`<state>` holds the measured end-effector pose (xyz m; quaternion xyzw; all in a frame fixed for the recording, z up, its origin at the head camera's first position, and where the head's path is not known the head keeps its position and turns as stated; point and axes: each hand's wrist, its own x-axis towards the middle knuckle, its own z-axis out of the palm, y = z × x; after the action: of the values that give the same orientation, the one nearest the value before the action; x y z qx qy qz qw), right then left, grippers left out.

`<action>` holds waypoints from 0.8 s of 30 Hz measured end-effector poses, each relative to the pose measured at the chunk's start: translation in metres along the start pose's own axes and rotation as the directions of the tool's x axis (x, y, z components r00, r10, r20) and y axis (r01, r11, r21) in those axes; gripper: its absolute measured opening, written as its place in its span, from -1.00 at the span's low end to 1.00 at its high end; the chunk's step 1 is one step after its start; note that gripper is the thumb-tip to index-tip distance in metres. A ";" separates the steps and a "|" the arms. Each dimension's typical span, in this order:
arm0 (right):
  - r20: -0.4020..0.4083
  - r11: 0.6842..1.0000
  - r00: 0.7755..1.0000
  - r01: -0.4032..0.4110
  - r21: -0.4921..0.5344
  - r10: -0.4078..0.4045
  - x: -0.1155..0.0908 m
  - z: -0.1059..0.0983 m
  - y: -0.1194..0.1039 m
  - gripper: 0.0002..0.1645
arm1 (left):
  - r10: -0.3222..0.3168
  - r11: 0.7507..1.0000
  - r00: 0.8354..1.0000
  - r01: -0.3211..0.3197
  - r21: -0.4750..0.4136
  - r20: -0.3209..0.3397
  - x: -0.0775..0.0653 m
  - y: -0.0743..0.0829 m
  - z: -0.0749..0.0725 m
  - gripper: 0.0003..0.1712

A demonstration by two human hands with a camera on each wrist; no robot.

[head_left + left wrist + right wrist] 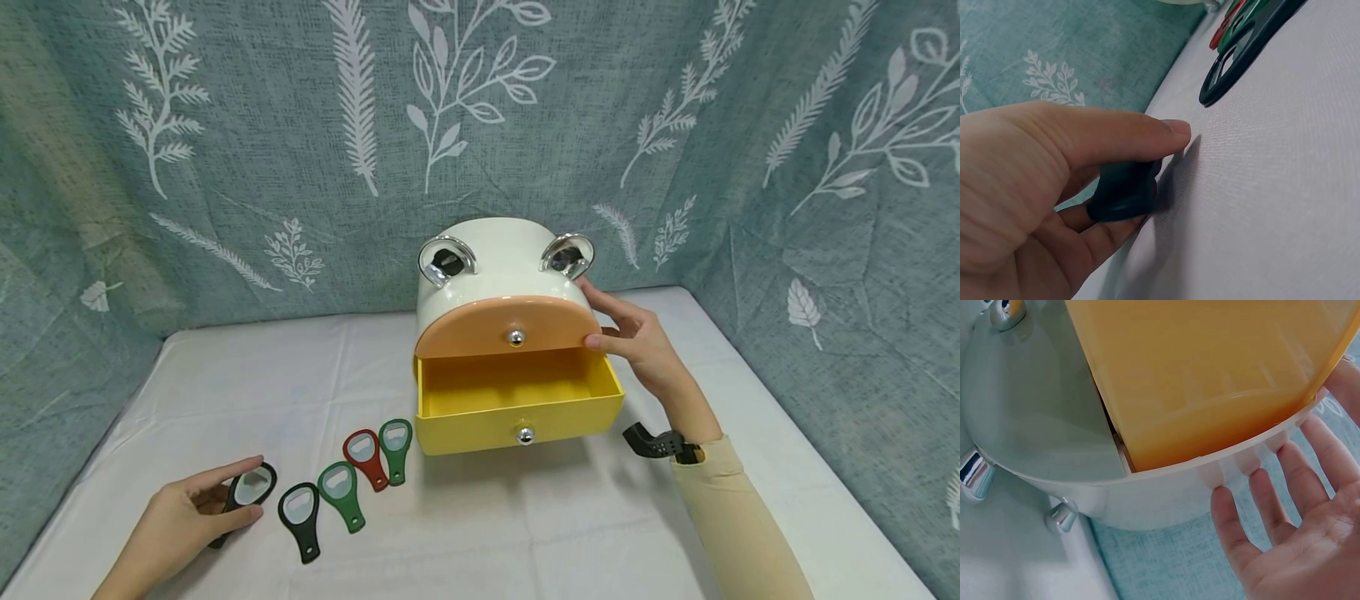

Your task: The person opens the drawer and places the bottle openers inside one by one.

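My left hand (pixel 176 525) pinches a black bottle opener (pixel 253 485) at the table's left, its round metal end facing up between fingers and thumb. In the left wrist view the opener's dark edge (pixel 1125 190) shows under a digit, close over the cloth. My right hand (pixel 647 348) touches the right side of a white frog-shaped drawer box (pixel 495 258), thumb near the front edge. Seen from the right wrist, its fingers (pixel 1300 478) are spread, with fingertips against the white side. The yellow lower drawer (pixel 472 432) is pulled out and bare inside; the orange upper drawer (pixel 472 329) is closed.
Between the left hand and the box lie another black bottle opener (pixel 303 521), two green ones, one of them nearer (pixel 347 500), and a red one (pixel 372 471). White cloth (pixel 480 542) covers the table. A patterned green curtain (pixel 300 167) hangs behind and at both sides.
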<state>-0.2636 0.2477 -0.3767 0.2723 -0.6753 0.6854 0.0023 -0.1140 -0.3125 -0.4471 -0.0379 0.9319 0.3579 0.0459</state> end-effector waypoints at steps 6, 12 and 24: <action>0.003 1.000 1.000 0.004 -0.001 -0.004 0.000 0.001 0.000 -0.22 | 0.026 1.000 1.000 -0.026 0.018 -0.012 0.001 -0.001 0.001 -0.11; 0.002 1.000 1.000 0.011 -0.001 -0.011 0.000 0.001 0.001 -0.23 | 0.061 0.998 0.997 -0.060 0.030 -0.038 0.000 -0.001 0.002 -0.16; 0.001 1.000 1.000 0.012 -0.004 -0.012 -0.001 0.002 0.001 -0.23 | 0.096 0.995 0.994 -0.095 0.012 -0.044 0.001 -0.003 0.003 -0.16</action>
<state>-0.2628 0.2465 -0.3780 0.2766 -0.6749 0.6840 0.0067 -0.1148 -0.3127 -0.4512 -0.0009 0.9352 0.3540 0.0082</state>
